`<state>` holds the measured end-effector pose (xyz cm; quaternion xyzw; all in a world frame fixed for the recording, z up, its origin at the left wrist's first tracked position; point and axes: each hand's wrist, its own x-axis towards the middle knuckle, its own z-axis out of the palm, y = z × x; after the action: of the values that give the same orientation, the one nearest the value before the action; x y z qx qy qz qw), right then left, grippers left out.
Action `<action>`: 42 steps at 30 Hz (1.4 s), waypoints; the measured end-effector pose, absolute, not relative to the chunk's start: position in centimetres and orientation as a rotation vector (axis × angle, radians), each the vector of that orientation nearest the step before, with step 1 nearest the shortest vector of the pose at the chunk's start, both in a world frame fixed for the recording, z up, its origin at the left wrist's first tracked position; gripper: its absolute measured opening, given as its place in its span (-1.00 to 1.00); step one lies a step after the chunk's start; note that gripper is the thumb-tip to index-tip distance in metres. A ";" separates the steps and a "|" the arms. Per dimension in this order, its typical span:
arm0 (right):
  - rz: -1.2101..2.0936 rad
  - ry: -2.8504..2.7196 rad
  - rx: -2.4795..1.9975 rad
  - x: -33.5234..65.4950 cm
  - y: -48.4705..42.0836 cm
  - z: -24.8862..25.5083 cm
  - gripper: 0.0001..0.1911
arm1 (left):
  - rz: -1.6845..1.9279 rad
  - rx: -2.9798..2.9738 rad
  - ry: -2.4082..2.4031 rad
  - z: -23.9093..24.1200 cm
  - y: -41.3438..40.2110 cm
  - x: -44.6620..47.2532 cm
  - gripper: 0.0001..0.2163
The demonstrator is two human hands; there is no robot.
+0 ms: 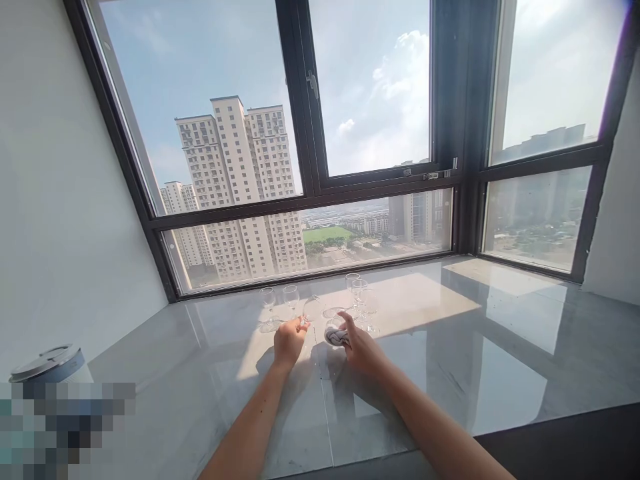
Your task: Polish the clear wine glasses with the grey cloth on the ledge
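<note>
My left hand [290, 343] is closed, with thumb and fingers pinched on a clear stemmed glass [313, 307] that leans over the sill. A grey-and-white bunched cloth [336, 335] is in my right hand [359, 345], its index finger stretched forward over it. The cloth is a little apart from the tilted glass. Just beyond my left hand stand two more stemmed glasses, one left [268, 297] and one nearer the middle [291, 296]. Past my right hand is a group of clear glasses [369, 301] that overlap, so their outlines are hard to separate.
The glossy grey tiled sill [400, 360] has bright sunlit patches and a seam down its middle. Dark-framed windows [310, 195] rise behind the glasses. A white-lidded container [47, 363] is at the lower left, beside a pixelated area. The sill's front edge [550, 421] drops off at the right.
</note>
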<state>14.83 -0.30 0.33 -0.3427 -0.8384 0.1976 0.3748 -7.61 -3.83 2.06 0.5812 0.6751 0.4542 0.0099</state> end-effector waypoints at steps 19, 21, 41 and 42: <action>0.427 -1.881 -0.684 14.7 -0.6 1.2 -0.50 | 0.797 2.616 1.968 2.7 -4.4 -6.0 -0.90; 0.398 -1.825 -0.705 14.8 -0.3 1.2 -0.53 | 0.808 2.657 1.931 2.7 -4.5 -6.1 -0.90; 0.987 -1.276 -0.709 16.0 1.1 2.4 -0.49 | 1.086 2.575 1.768 3.5 -5.4 -5.1 -0.77; 1.000 -1.282 -0.716 15.9 1.1 2.4 -0.49 | 1.086 2.560 1.779 3.5 -5.4 -5.2 -0.76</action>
<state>15.94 1.08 2.41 -0.3128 -0.5599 0.4368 0.6308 -5.16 -5.41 3.46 0.7730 0.5372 0.3278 -0.0799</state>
